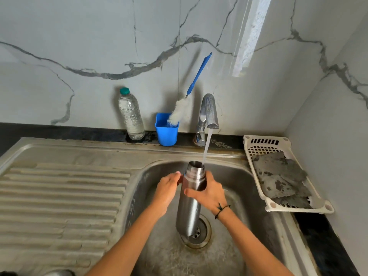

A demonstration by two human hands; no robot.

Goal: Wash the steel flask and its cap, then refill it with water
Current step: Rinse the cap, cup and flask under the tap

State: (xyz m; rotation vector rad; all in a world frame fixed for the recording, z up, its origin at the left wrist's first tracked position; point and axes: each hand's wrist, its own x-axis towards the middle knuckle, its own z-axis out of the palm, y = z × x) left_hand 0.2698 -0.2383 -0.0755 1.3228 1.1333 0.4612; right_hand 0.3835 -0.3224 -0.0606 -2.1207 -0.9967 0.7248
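Right hand [209, 193] wraps the flask [190, 198] just below its neck, thumb across the front, fingers curled behind. Left hand [168, 189] touches the flask's other side at the shoulder; whether its fingers curl round or only steady it cannot be told from here.

Flask held near upright over the sink [151, 170], mouth open and just under the tap [208, 112], base hanging above the drain [198, 233]. Stream [206, 148] falls from the tap into the mouth's far edge. No cap visible anywhere.

Probably rigid and smooth: polished steel, wet, so likely slippery, and growing heavier as water goes in. Best held where the right hand already sits, under the stepped neck, whose ridges should stop a slide; a second hand lower on the body would help once full.

Left of the tap: blue cup [166, 132] holding a bottle brush [191, 90], then a plastic bottle [131, 114] with a green lid. Right of the tap: white basket [247, 144] with a grey cloth [282, 176]. Left of the flask: ribbed draining board [59, 196].
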